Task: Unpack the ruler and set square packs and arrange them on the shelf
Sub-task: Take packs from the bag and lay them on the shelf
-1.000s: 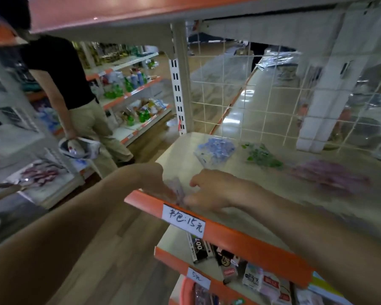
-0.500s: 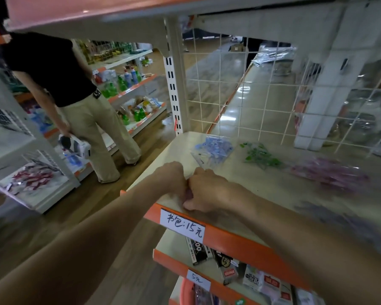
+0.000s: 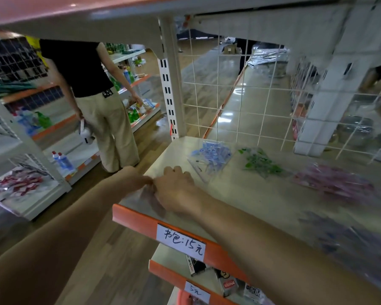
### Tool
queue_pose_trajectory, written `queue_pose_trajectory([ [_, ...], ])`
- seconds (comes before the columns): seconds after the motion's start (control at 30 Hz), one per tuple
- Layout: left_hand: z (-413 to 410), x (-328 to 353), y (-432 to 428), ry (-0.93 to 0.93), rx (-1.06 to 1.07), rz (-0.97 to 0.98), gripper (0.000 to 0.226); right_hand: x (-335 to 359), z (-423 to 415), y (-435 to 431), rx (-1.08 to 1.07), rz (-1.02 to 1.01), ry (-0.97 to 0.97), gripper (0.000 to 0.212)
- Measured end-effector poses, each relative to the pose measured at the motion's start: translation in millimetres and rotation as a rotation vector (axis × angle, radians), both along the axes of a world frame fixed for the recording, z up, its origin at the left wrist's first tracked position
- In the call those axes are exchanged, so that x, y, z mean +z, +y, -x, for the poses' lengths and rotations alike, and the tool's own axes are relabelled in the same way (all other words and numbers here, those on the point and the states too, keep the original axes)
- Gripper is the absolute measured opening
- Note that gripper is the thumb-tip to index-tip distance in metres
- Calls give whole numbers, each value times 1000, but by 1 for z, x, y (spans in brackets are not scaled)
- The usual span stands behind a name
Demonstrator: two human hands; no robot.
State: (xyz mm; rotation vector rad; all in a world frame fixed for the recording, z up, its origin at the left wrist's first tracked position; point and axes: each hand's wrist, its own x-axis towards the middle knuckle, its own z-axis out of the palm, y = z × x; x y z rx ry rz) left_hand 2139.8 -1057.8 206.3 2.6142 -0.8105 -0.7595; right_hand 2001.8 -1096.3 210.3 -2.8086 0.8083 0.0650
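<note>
Blue pack (image 3: 210, 156), green pack (image 3: 261, 162) and pink pack (image 3: 332, 183) already lie on the shelf (image 3: 240, 194) behind the label (image 3: 180, 242). Left hand (image 3: 139, 180) and right hand (image 3: 176, 190), touching, pinch a clear wrapper (image 3: 151, 200) at the edge; unpacking seems unfinished.

A shop: orange-edged shelves (image 3: 141, 219) with handwritten price tags (image 3: 180, 242) and stocked aisles of bottles (image 3: 132, 115).

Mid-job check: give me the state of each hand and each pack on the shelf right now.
Left hand: pinching a clear pack at the shelf's front corner.
Right hand: gripping the same clear pack.
Blue pack: lying flat, untouched.
Green pack: lying flat.
Pink pack: lying flat.
Purple pack: lying flat, blurred.
</note>
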Motion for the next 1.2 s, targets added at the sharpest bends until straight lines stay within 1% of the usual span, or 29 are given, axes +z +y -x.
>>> queue_pose_trajectory([
  [0.07,-9,-2,2,78,37,56,31,-2,-15,0,19,20,-1,38],
  [0.13,-14,0,1,68,49,108,17,-3,-24,-2,34,31,-12,42],
  [0.2,-14,8,-2,63,75,202,8,-4,-27,-5,50,7,-75,46],
  [0.23,-14,14,-5,104,85,276,6,-3,-26,-8,54,-56,-143,48],
  [0.3,-10,28,-14,255,96,439,9,-4,-21,-16,-21,-303,-348,52],
  [0.37,-1,39,-25,451,79,542,14,-4,-7,-31,-204,-563,-582,52],
  [0.4,6,44,-31,562,58,569,17,-3,4,-42,-284,-656,-662,51],
  [0.43,13,47,-37,663,24,579,20,-2,17,-53,-341,-721,-700,50],
  [0.47,21,48,-43,723,-23,571,22,0,31,-65,-386,-755,-716,47],
  [0.5,28,49,-49,741,-71,552,23,3,47,-74,-426,-744,-729,43],
  [0.6,42,44,-69,689,-145,507,21,13,86,-96,-529,-636,-771,31],
  [0.67,45,39,-80,625,-176,482,19,19,101,-104,-554,-585,-758,28],
  [0.77,48,34,-92,514,-226,437,17,25,121,-116,-592,-476,-706,31],
  [0.87,52,30,-98,428,-256,436,18,33,142,-130,-673,-398,-686,37],
  [1.0,56,26,-104,397,-298,443,20,39,162,-143,-726,-359,-671,35],
  [1.2,53,28,-112,368,-316,430,21,44,176,-140,-723,-372,-643,28],
])
